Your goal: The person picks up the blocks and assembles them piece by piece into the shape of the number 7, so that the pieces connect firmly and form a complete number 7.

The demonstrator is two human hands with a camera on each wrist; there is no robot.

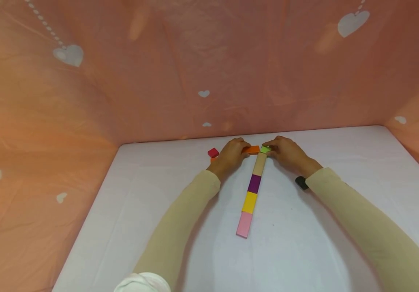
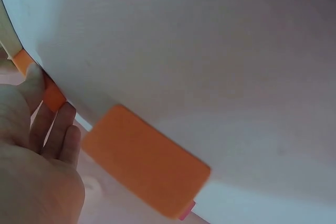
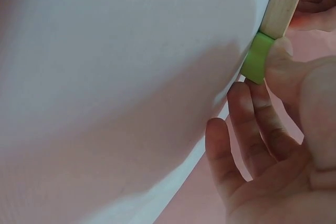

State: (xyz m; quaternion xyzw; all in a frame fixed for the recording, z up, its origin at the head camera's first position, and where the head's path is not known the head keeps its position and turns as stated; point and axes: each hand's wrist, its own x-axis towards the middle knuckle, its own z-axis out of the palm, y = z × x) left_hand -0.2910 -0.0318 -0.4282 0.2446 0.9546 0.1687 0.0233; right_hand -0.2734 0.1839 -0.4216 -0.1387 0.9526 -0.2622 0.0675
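Observation:
At the far end of a row of blocks, my left hand (image 1: 230, 155) pinches an orange block (image 1: 254, 149) between thumb and fingers. Just right of it, my right hand (image 1: 289, 154) holds a light green block (image 1: 265, 149) by thumb and fingertips. The row runs toward me from there: a plain wooden block (image 1: 259, 164), then purple (image 1: 254, 184), yellow (image 1: 249, 202) and pink (image 1: 244, 224) blocks, end to end. In the right wrist view the green block (image 3: 256, 59) meets the end of the wooden block (image 3: 283, 3).
Left of my left hand lie a red block (image 1: 213, 152) and a second orange block (image 2: 147, 161), mostly hidden by the hand in the head view. A white cloth table (image 1: 151, 211) backs onto a pink curtain (image 1: 231, 73) with hearts. Something black (image 1: 302, 183) sits at my right wrist.

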